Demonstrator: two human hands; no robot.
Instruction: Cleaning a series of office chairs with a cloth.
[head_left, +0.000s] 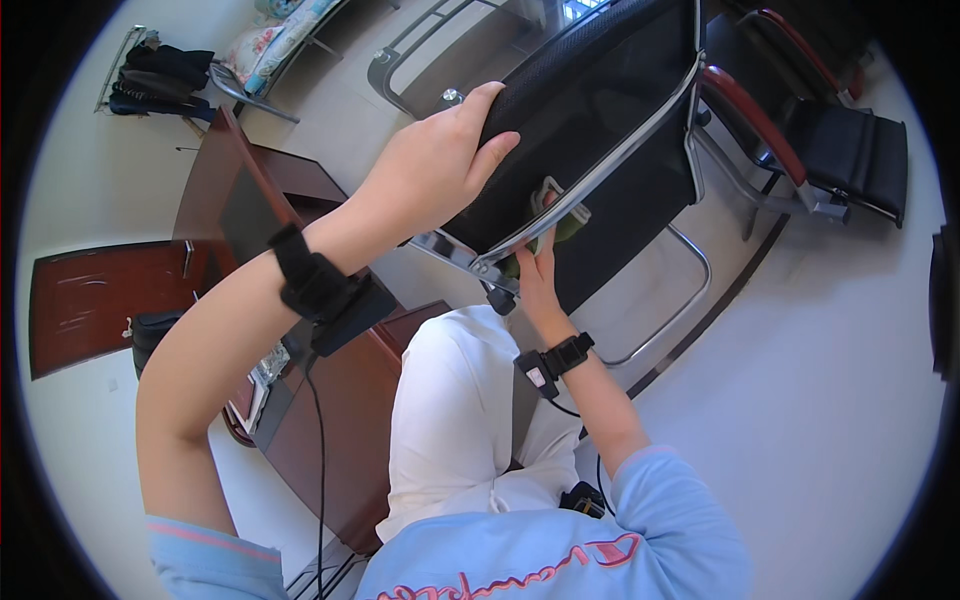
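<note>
A black mesh chair (592, 112) with a chrome tube frame leans at an angle before me. My left hand (442, 161) grips the edge of its mesh back, thumb and fingers on the black mesh. Lower down, my right hand (538, 281) holds a green and white cloth (574, 223) against the chrome tube (600, 174). The tube hides part of the cloth and the fingertips. A black caster-like knob (500, 301) sits at the frame's lower corner, close to my right hand.
Black chairs with red armrests (757, 112) stand at the right. A dark wooden desk (330, 420) runs along my left, with papers on it. Behind are a bed (292, 45), a rack of dark clothes (161, 79) and a brown door (105, 307). Cables hang from my wrist straps.
</note>
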